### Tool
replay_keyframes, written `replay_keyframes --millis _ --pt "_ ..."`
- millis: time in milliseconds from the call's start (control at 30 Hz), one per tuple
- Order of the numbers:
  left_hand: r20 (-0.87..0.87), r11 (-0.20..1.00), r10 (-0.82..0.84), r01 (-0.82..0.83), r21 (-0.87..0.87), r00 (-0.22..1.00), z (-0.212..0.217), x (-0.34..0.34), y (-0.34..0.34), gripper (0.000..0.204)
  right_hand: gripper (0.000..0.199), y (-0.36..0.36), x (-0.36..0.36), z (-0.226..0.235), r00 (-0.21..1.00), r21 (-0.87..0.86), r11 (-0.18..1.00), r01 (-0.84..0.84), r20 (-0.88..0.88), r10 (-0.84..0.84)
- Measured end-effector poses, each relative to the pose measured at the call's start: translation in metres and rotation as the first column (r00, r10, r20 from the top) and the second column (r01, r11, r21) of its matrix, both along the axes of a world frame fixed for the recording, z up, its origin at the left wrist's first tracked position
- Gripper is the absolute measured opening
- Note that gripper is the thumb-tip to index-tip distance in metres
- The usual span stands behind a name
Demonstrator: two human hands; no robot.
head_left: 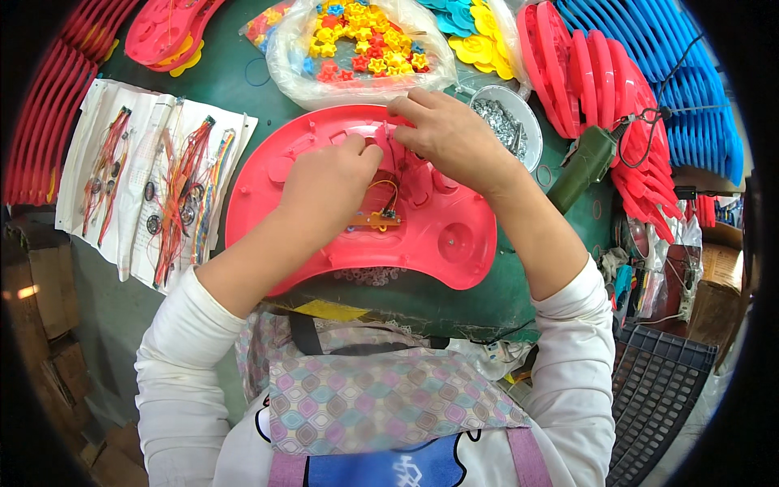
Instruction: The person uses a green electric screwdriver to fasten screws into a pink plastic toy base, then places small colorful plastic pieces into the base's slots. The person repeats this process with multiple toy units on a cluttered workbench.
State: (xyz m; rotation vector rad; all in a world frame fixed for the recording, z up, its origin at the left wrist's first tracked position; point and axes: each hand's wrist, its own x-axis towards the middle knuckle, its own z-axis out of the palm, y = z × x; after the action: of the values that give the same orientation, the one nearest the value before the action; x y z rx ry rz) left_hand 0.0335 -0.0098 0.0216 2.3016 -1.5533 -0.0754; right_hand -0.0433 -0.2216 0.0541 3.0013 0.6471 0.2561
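My 2 bare hands are at the red, rounded, hollow plastic shell (430,258), which lies on the green bench (237,71) right in front of me. My left hand (329,180) is curled narrow, thumb close to the fingers, above the shell's middle; my right hand (454,134) bends over its far part, fingers drawn in. I cannot tell what either pinches. Thin wires (396,190) curve down to a small orange circuit board (372,220) inside. To the right are a round white tub (531,131) of silver screws (497,120) and a dark green power screwdriver (583,169).
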Motion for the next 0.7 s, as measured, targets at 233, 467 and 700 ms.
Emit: replay_keyframes --millis 233,467,700 --pt "-0.065 0.962 0.053 -0.068 -0.265 0.996 0.010 0.001 0.018 0.015 0.019 -0.005 0.000 0.000 0.992 -0.005 0.992 -0.127 0.019 0.127" --pt "-0.253 0.932 0.020 -0.110 -0.347 0.967 -0.006 0.010 0.033 0.012 0.019 0.023 -0.025 0.000 0.913 0.640 0.660 0.395 -0.355 -0.202" --pt "-0.219 0.937 -0.084 0.003 -0.350 0.972 -0.007 0.015 0.040 0.011 0.015 0.019 -0.049 -0.028 0.947 0.562 0.771 0.301 -0.083 -0.309"
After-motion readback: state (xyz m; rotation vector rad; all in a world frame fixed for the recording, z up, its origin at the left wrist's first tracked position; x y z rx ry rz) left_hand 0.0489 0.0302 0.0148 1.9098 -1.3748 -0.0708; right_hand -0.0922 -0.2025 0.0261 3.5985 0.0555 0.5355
